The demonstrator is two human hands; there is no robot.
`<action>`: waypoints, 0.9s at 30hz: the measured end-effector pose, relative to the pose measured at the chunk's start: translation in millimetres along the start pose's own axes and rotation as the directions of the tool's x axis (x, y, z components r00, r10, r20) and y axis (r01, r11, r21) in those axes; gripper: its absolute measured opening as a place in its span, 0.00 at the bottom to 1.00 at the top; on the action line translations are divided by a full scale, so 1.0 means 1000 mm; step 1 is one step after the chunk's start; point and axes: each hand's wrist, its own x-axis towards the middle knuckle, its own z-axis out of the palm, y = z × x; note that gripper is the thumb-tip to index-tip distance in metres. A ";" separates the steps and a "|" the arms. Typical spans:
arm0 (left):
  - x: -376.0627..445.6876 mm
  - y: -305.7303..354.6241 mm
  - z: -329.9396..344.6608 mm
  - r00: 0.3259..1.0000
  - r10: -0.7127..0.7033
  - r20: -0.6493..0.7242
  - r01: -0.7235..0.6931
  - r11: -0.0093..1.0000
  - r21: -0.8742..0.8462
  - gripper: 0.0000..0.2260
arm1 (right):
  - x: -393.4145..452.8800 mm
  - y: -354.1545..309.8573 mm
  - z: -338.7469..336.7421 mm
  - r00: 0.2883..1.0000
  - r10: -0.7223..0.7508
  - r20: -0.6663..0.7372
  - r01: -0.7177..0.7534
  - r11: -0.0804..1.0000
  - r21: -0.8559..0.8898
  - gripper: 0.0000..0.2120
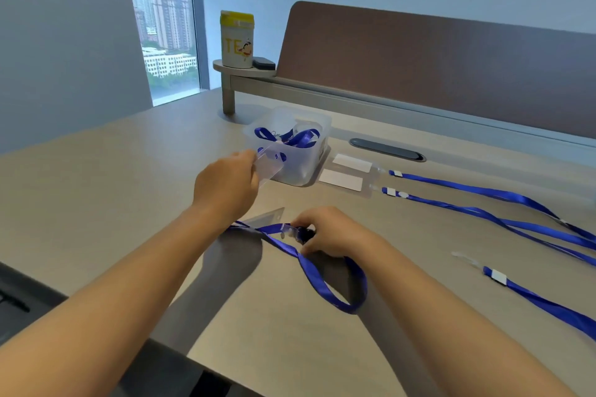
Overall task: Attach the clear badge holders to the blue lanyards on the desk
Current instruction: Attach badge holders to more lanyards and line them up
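Clear plastic badge holder (pixel 269 164) pinched in left hand (pixel 225 185); right hand (pixel 329 232) pinches blue ribbon lanyard (pixel 322 277) at clip. Next, likely: bring holder slot to clip.

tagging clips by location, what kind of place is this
Most likely an office workstation: a desk with a brown divider panel, a cable grommet set in its top, and a high-rise window view.

Clear plastic bin (pixel 301 167) sits mid-desk, far of the hands, with blue lanyards (pixel 300 137) in it. Right of it lie two clear badge holders (pixel 346 172), their blue straps (pixel 483 200) trailing right. Far left on the raised shelf (pixel 225 69) stands a yellow-lidded canister (pixel 237 40).
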 end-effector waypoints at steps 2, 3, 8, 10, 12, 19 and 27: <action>0.000 -0.001 0.001 1.000 0.002 0.001 -0.002 1.000 0.000 0.12 | 0.001 -0.002 0.002 1.000 -0.010 0.000 0.010 0.999 -0.036 0.20; 0.000 -0.002 0.002 1.000 0.003 0.006 -0.003 1.000 -0.001 0.12 | 0.001 -0.004 0.002 1.000 -0.011 -0.002 0.011 0.999 -0.046 0.21; 0.002 -0.007 0.005 1.000 -0.010 0.008 0.010 1.000 0.006 0.12 | 0.005 -0.008 0.003 1.000 0.019 -0.007 -0.019 0.993 -0.118 0.25; 0.004 -0.011 0.004 1.000 -0.014 0.004 0.014 1.000 0.010 0.11 | 0.006 -0.010 0.003 1.000 0.008 -0.017 -0.010 0.990 -0.144 0.26; 0.004 -0.014 0.002 1.000 -0.017 -0.002 0.017 1.000 0.006 0.11 | 0.009 -0.012 0.003 0.999 0.024 -0.032 -0.028 0.991 -0.135 0.26; 0.008 -0.025 -0.001 0.999 -0.033 -0.024 0.034 0.999 0.032 0.11 | 0.022 -0.013 -0.002 0.998 0.055 -0.014 -0.057 0.949 -0.310 0.12; 0.017 -0.037 -0.002 0.997 -0.058 -0.060 0.058 0.998 -0.003 0.12 | 0.035 -0.012 -0.014 0.994 0.075 -0.077 -0.092 0.965 -0.246 0.07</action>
